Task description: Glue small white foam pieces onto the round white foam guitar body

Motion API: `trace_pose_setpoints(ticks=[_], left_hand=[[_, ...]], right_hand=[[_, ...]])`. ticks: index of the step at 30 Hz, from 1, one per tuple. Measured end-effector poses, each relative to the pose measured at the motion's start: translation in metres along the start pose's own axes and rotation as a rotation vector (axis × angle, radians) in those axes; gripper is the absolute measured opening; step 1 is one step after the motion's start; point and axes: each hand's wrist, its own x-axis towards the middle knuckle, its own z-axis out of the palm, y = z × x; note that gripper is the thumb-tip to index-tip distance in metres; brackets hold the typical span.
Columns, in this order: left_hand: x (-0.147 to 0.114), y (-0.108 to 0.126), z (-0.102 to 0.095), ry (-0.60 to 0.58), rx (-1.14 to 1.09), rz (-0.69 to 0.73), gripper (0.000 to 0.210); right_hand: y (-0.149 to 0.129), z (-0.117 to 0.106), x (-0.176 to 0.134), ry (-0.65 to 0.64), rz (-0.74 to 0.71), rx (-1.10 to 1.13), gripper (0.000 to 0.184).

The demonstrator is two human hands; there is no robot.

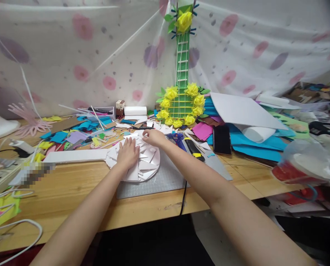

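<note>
A white guitar-shaped paper piece (149, 166) lies flat, its long neck (78, 156) pointing left and its round body covered with folded white paper pieces. My left hand (128, 153) rests on the body with fingers spread and palm down. At the body's upper edge, my right hand (155, 138) has its fingers bent together against the folded paper; what sits between the fingertips is too small to make out. Under the body is a grey cutting mat (159, 188). A blue glue gun (177, 139) and a yellow-and-black cutter (194, 149) lie just right of it.
A green paper guitar with yellow flowers (183, 99) stands against the curtain. Coloured scraps (76, 136) crowd the left back. A phone (222, 139) and blue sheets (256, 144) lie right. A plastic-covered tub (303, 168) is at the right edge. White cables (29, 221) trail front left.
</note>
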Motion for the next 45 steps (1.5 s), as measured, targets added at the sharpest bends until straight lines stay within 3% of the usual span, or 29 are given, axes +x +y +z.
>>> trace_pose_setpoints(ticks=[17,28,45], left_hand=[[-0.006,0.006,0.003,0.0,0.099,0.012,0.055],[-0.005,0.006,0.005,0.009,0.088,0.009,0.055],[-0.004,0.009,0.003,-0.007,0.109,0.003,0.055]], right_hand=[[0.0,0.018,0.007,-0.044,-0.065,-0.155,0.035],[0.001,0.013,-0.001,-0.129,-0.154,-0.206,0.036],[-0.011,0.007,0.014,-0.214,0.009,-0.151,0.036]])
